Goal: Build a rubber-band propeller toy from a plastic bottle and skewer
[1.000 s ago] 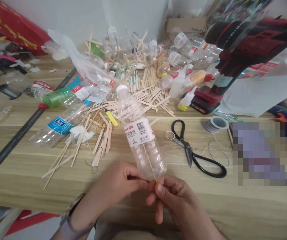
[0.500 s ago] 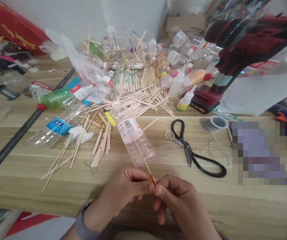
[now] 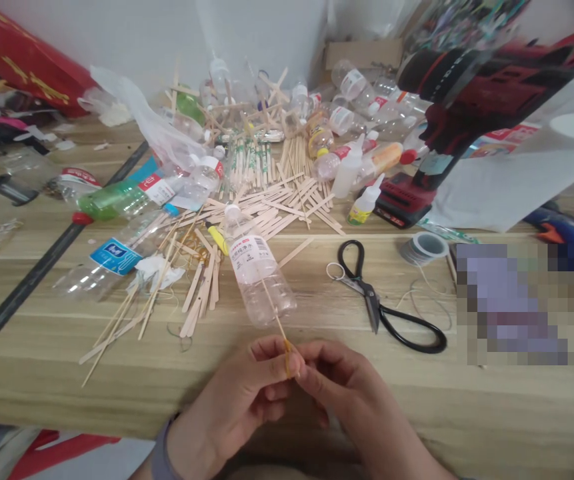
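A clear plastic bottle point(image 3: 261, 267) with a white label lies on the table, cap end away from me. A thin wooden stick point(image 3: 280, 325) sticks out of its bottom towards me, with an amber rubber band point(image 3: 287, 348) around its near end. My left hand point(image 3: 254, 383) pinches the stick and band between thumb and forefinger. Against the left thumb, my right hand point(image 3: 339, 380) is closed in a pinch on the rubber band, its fingertips partly hiding it. Black-handled scissors point(image 3: 374, 300) lie open to the right of the bottle.
Flat wooden sticks point(image 3: 281, 207) and several plastic bottles spread behind. A red and black power drill point(image 3: 447, 113) stands at right, near small glue bottles point(image 3: 365, 202) and a thread spool point(image 3: 424, 248). Left lie a green bottle point(image 3: 111, 200) and a dark bar point(image 3: 31, 287).
Both hands have shifted slightly left with the stick, and the bottle has rolled a little, showing more of its label. My right fingertips have moved up the stick against the left thumb.
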`<move>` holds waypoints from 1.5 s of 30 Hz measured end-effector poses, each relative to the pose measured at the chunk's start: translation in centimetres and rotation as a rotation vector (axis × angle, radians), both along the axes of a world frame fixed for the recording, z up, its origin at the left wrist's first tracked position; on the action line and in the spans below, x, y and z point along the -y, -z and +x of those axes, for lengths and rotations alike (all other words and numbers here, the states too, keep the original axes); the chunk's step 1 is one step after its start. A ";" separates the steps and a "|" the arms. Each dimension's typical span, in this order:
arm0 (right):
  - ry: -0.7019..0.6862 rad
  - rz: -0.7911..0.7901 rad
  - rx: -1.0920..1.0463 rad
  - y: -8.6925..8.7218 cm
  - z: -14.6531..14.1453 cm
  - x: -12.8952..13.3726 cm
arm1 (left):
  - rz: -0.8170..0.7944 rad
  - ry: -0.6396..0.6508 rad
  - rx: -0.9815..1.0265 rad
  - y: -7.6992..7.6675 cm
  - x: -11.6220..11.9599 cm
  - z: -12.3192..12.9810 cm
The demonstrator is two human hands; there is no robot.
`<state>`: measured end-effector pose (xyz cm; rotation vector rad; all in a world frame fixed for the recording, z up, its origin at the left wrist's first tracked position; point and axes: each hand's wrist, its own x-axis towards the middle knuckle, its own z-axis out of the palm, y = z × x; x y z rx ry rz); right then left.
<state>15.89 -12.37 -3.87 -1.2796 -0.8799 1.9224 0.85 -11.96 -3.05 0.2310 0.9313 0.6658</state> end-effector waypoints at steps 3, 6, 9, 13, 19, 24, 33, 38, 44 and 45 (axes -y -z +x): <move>0.006 -0.077 0.017 -0.1 -0.2 -0.1 | -0.015 0.015 0.014 -0.1 0.3 0.1; 0.085 -0.144 -0.082 -0.1 -0.4 0.0 | -0.010 0.017 0.016 -0.3 0.5 0.2; 0.172 -0.190 -0.209 0.0 -0.3 0.4 | 0.033 0.026 0.007 -0.6 0.7 0.3; 0.202 -0.131 -0.257 0.1 0.1 1.0 | 0.125 0.022 -0.064 -0.9 0.7 0.4; 0.230 -0.121 -0.386 0.1 0.3 1.1 | 0.179 -0.014 -0.135 -0.6 0.9 0.9; 0.131 -0.259 -0.672 0.3 0.5 0.4 | 0.212 -0.044 -0.093 -0.7 1.2 1.0; -0.373 -0.043 0.107 -0.8 2.4 -1.4 | 0.179 0.019 -0.139 -1.1 1.5 0.5; -0.568 -0.010 0.277 -1.5 3.4 -2.1 | 0.172 0.019 -0.197 -0.6 2.0 0.4; -0.587 0.039 0.353 -1.1 3.2 -2.2 | 0.136 0.060 -0.192 -0.7 2.0 0.3; -0.536 0.044 0.350 -1.0 2.9 -2.1 | 0.143 0.051 -0.196 -0.7 1.9 0.3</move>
